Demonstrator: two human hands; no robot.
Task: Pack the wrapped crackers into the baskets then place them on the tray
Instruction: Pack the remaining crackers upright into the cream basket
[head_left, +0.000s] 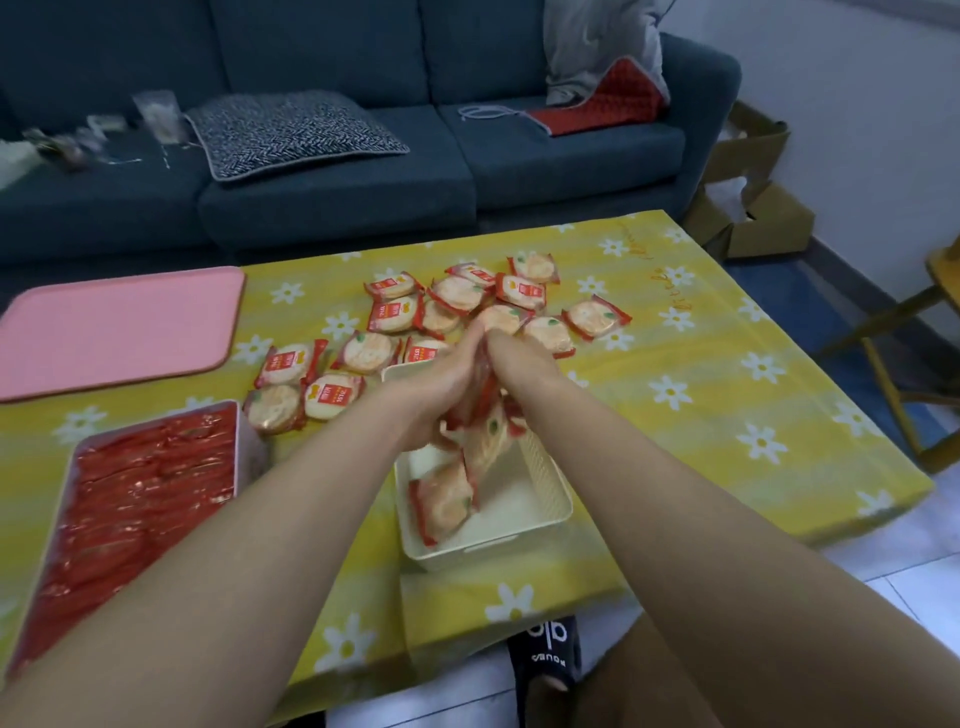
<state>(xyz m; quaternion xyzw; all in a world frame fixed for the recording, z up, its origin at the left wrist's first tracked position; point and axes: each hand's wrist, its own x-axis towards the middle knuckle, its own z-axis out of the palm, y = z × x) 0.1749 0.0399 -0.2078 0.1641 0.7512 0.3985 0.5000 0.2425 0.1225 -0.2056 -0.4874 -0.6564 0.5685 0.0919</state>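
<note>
Sofa (337, 171) is seen behind; the table (701, 415) in yellow daisy cloth carries everything. Pink tray (119, 327) sits far left, nothing on it yet. Two baskets counted: one packed basket (150, 499) at near left, filled edge to edge with red-wrapped crackers, and one cream basket (540, 499) at centre, mostly unfilled, with one pack (444, 501) seen leaning inside it.

A bundle of packs (485, 410) is pressed flat between both palms just above the cream basket. Left hand (441, 384) and right hand (519, 364) are held narrow, fingers fairly straight, clamping the bundle from each side; bundle count cannot be told, too blurred.

Judged step: bundle is being lowered into the cream basket. To be done well: packs kept on edge and aligned, set against one end wall beside the leaning pack, palm pressure released only once the bottoms are seated, otherwise the stack is likely to fan out and fall flat.

Loose packs (395, 312) lie scattered on the cloth beyond the hands: roughly sixteen counted, some partly hidden.
</note>
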